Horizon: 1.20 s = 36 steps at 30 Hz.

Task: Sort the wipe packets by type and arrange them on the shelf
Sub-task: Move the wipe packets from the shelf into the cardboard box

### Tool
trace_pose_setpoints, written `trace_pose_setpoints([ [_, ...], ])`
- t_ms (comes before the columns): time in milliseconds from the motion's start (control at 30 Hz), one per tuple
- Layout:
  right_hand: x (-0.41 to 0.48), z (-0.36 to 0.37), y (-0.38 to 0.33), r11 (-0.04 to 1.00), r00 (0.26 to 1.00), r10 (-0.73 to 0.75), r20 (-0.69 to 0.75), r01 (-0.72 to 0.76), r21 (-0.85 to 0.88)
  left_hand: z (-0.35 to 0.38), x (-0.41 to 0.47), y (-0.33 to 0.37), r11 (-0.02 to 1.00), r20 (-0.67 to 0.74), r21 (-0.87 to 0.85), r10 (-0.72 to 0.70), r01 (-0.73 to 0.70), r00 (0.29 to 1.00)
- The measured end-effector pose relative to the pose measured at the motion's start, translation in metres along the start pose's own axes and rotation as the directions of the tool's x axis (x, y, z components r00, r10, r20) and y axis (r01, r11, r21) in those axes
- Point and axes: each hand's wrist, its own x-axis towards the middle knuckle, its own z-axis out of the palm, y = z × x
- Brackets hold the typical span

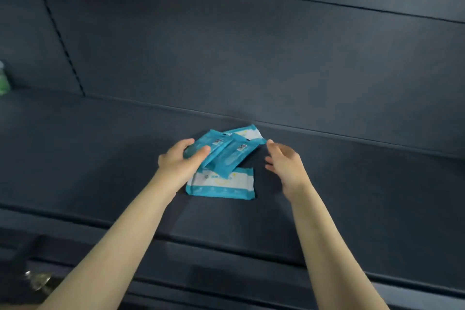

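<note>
Two slim teal packets (227, 158), barcodes up, overlap mid-shelf (100, 158), their long axes running near-left to far-right. The left hand (178, 161) pinches their near-left end. A wider white-banded packet (226, 185) lies flat nearer, a second banded packet (247, 133) farther. The right hand (284, 161) hovers loosely open just right.

Packet pile, mid shelf (100, 158).
Left slim packet (203, 145) lies under right slim packet (232, 156); both overlap front wide packet (224, 185). Rear wide packet (247, 132) lies behind. Left hand (177, 162) grips left slim packet; right hand (284, 163) sits right of the pile.
</note>
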Motion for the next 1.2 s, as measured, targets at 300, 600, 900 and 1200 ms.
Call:
trace_pose_setpoints([
  [300, 0.056, 0.033, -0.019, 0.994, 0.997, 0.067, -0.025, -0.069, -0.081, 0.020, 0.038, 0.029, 0.751, 0.248, 0.636, 0.016, -0.175, 0.969],
  [600, 0.043, 0.012, -0.017, 0.873, 0.961, 0.215, -0.176, -0.109, 0.476, -0.006, 0.067, 0.021, 0.644, 0.341, 0.701, 0.075, -0.306, 0.937],
  [900, -0.018, -0.012, -0.016, 0.801, 0.936, 0.180, -0.303, 0.040, 0.597, -0.016, 0.099, 0.017, 0.820, 0.368, 0.488, 0.119, -0.300, 0.922],
  [1200, -0.095, 0.023, 0.002, 0.950, 0.980, 0.102, -0.171, -0.045, 0.309, -0.025, 0.096, 0.012, 0.775, 0.567, 0.452, 0.133, -0.442, 0.813],
])
